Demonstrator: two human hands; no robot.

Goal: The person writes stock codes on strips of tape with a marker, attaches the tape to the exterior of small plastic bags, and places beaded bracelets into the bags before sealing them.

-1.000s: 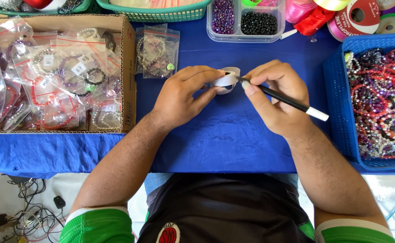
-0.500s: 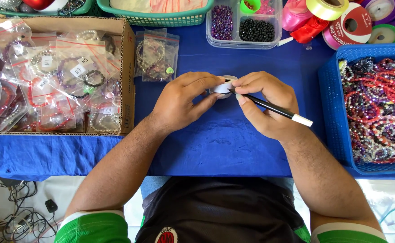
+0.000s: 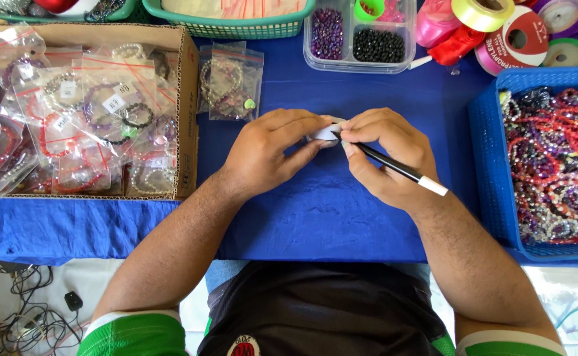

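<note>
White, small roll of paper tape (image 3: 325,131) pinched by left hand (image 3: 269,155); right hand (image 3: 384,158) grips a black pen (image 3: 394,168) whose tip could slip and smear.

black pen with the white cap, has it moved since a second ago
Yes. The black pen has shifted left, further from the blue plastic basket.

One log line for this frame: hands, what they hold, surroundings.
left hand: holds white roll | right hand: holds pen, on roll | surface: blue cloth | right: bead basket
</note>
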